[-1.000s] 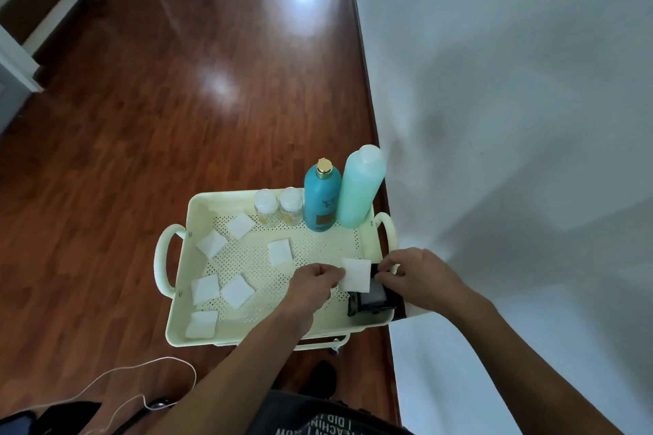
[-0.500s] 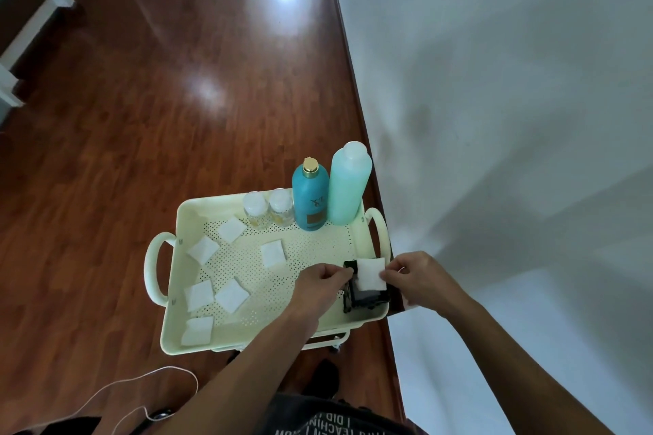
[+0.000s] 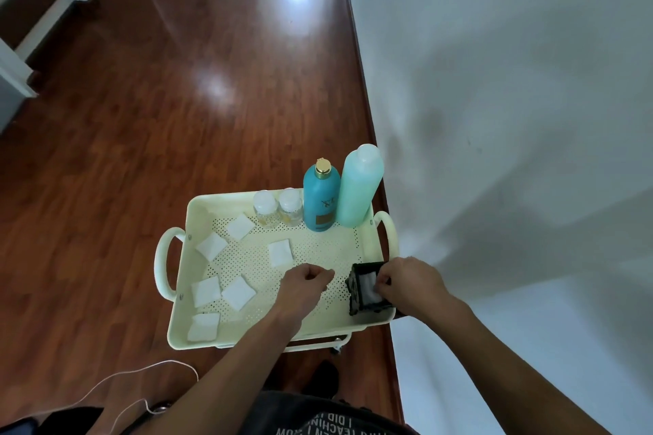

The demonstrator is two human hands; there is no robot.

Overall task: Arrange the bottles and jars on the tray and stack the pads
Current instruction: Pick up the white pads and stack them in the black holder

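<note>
A pale yellow perforated tray (image 3: 183, 321) tops a small cart. Along its far edge stand two small clear jars (image 3: 264, 205) (image 3: 289, 203), a blue bottle with a gold cap (image 3: 321, 199) and a tall mint-green bottle (image 3: 359, 187). Several white square pads lie loose on the tray, among them one (image 3: 280, 252) near the middle and one (image 3: 204, 327) at the near left corner. A black box (image 3: 358, 305) sits at the near right corner with a white pad (image 3: 367, 288) in it. My right hand (image 3: 410, 284) presses on that pad. My left hand (image 3: 305, 281) hovers curled over the tray, empty.
A white wall (image 3: 512, 116) runs close along the tray's right side. Dark wooden floor (image 3: 176, 99) spreads to the left and ahead. A thin white cable (image 3: 116, 381) lies on the floor near my feet. Steps (image 3: 31, 7) rise at the far left.
The white pad held between both hands has gone down into the black box. My left hand has let go and drawn back to the left. My right hand stays on the pad.
</note>
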